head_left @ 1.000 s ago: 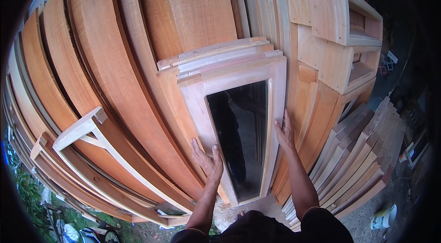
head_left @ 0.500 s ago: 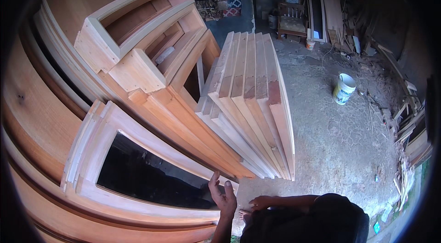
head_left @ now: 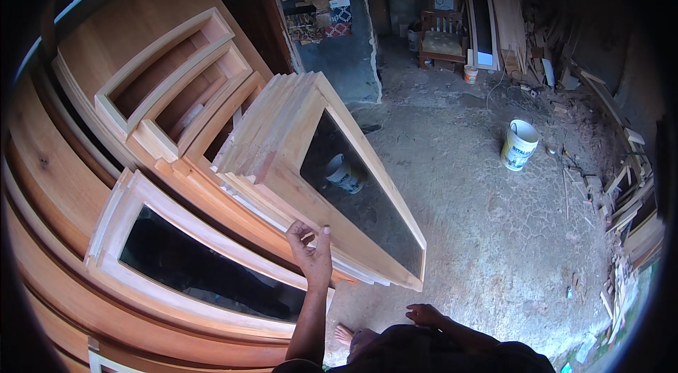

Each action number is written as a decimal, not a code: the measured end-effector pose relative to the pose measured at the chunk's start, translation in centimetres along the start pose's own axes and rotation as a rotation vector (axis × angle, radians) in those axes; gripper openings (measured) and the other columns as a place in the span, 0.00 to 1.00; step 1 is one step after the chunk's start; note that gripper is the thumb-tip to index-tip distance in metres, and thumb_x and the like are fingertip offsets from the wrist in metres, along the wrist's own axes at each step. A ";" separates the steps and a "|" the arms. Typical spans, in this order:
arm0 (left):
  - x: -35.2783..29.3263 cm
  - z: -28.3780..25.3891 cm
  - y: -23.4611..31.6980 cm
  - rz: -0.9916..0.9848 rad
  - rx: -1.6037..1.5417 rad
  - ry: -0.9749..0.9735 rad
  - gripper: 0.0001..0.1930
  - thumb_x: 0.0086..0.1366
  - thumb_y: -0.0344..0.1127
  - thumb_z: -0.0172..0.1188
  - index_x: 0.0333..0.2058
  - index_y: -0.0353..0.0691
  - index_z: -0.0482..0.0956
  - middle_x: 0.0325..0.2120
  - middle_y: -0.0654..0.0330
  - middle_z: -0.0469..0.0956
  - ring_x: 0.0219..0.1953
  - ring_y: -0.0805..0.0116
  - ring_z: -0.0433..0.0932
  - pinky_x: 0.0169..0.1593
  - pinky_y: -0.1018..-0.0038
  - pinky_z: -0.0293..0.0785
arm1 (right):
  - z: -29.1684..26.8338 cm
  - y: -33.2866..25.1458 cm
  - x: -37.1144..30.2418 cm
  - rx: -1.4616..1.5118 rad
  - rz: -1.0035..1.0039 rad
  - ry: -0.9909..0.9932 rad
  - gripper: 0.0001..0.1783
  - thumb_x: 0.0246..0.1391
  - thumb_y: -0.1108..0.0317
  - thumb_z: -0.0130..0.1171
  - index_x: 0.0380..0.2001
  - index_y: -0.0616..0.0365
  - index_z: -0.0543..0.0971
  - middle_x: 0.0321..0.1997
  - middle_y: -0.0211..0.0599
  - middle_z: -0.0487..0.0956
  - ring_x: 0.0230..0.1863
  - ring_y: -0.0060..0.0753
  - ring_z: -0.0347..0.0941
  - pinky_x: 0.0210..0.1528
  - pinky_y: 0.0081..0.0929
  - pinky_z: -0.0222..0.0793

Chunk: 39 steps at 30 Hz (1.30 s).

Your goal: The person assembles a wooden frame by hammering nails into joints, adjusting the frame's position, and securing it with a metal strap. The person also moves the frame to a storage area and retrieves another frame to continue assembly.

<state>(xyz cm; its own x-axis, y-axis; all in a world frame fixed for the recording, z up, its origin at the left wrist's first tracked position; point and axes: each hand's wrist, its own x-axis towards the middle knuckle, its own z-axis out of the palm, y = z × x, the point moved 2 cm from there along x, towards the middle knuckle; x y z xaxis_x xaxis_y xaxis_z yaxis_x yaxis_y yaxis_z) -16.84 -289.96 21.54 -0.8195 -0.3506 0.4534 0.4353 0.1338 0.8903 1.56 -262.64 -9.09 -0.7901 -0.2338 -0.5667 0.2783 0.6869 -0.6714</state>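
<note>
My left hand [head_left: 311, 251] is raised with its fingers apart, just at the lower rail of a leaning stack of pale wooden window frames [head_left: 272, 136]. The front frame of that stack holds a dark glass pane [head_left: 367, 211]. I cannot tell whether my fingertips touch the rail. My right hand [head_left: 426, 315] hangs low near my body, loosely spread and holding nothing. To the left leans another glazed wooden frame [head_left: 201, 263], resting against wide curved boards [head_left: 49, 175].
Deep wooden box frames [head_left: 166, 91] stand behind the stack. A white bucket [head_left: 519, 145] sits on the rough concrete floor [head_left: 480, 232], and another bucket [head_left: 345, 174] shows through the glass. A wooden chair [head_left: 441, 38] is at the back, scrap timber [head_left: 625, 182] lies along the right, and my bare foot [head_left: 344, 335] is below.
A second ago both hands gripped the sides of a glazed frame; they have let go. The view has swung right, my left hand stays raised and my right hand has dropped.
</note>
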 end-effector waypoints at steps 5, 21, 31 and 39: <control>0.2 2.1 -0.5 -0.016 0.028 0.115 0.16 0.64 0.33 0.69 0.39 0.40 0.68 0.29 0.68 0.70 0.30 0.81 0.66 0.36 0.82 0.66 | -6.6 6.4 -2.2 -0.076 -0.039 0.120 0.28 0.60 0.48 0.57 0.55 0.56 0.79 0.49 0.51 0.83 0.52 0.53 0.80 0.57 0.45 0.74; -1.9 4.5 2.5 0.009 0.036 0.241 0.07 0.68 0.29 0.64 0.41 0.36 0.77 0.31 0.67 0.79 0.32 0.83 0.72 0.40 0.84 0.67 | -32.0 -9.5 11.1 -0.072 -0.426 0.372 0.24 0.65 0.53 0.57 0.57 0.57 0.78 0.40 0.49 0.85 0.38 0.42 0.83 0.48 0.35 0.77; -7.3 10.1 6.1 -0.023 0.082 0.253 0.11 0.67 0.30 0.63 0.46 0.35 0.74 0.41 0.58 0.81 0.44 0.74 0.78 0.53 0.75 0.71 | -43.8 -23.4 16.5 0.308 -0.609 0.359 0.38 0.67 0.42 0.50 0.70 0.55 0.63 0.67 0.55 0.70 0.66 0.44 0.70 0.66 0.35 0.66; -12.9 14.3 9.4 -0.042 0.252 0.383 0.19 0.65 0.40 0.67 0.49 0.34 0.75 0.41 0.57 0.80 0.42 0.70 0.77 0.50 0.70 0.74 | -45.5 -22.2 18.8 0.407 -0.700 -0.041 0.43 0.62 0.23 0.37 0.42 0.60 0.68 0.41 0.34 0.69 0.44 0.29 0.65 0.50 0.32 0.63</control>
<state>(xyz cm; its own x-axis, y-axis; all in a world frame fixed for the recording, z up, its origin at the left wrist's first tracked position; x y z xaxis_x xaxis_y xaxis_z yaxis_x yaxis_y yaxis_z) -7.49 -270.95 24.66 -0.6168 -0.6720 0.4099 0.2609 0.3168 0.9119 -44.34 -250.99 16.94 -0.8363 -0.5470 0.0374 -0.0899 0.0694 -0.9935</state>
